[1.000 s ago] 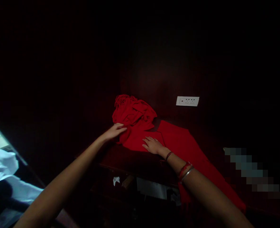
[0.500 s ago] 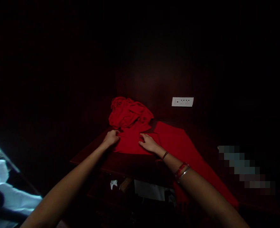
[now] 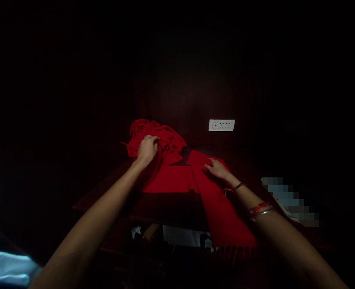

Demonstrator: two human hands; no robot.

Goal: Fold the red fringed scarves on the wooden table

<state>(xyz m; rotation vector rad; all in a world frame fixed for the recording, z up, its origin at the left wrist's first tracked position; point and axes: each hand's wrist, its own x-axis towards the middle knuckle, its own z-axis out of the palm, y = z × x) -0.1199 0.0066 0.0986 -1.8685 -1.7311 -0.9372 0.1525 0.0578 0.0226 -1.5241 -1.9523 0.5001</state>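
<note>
A long red scarf [image 3: 171, 178] lies across a dark wooden table [image 3: 162, 206]. Its far end is bunched in a heap [image 3: 168, 138] against the dark back wall, and its fringed near end hangs over the table's front edge [image 3: 231, 241]. My left hand [image 3: 147, 147] is closed on the bunched heap, fingers curled into the cloth. My right hand [image 3: 217, 168] rests on the flat strip of scarf to the right, fingers stretched out and flat. Bracelets and a thread band circle my right wrist [image 3: 257, 209].
A white wall socket plate [image 3: 221, 125] sits on the dark back wall right of the heap. White papers and a small wooden object [image 3: 177, 235] lie on a shelf under the tabletop. Pale bedding [image 3: 5, 269] shows at the lower left. The room is very dark.
My left hand went from the flat fold up onto the bunched heap and closed on it. My right hand slid right, off the folded middle onto the long strip. The view shifted left.
</note>
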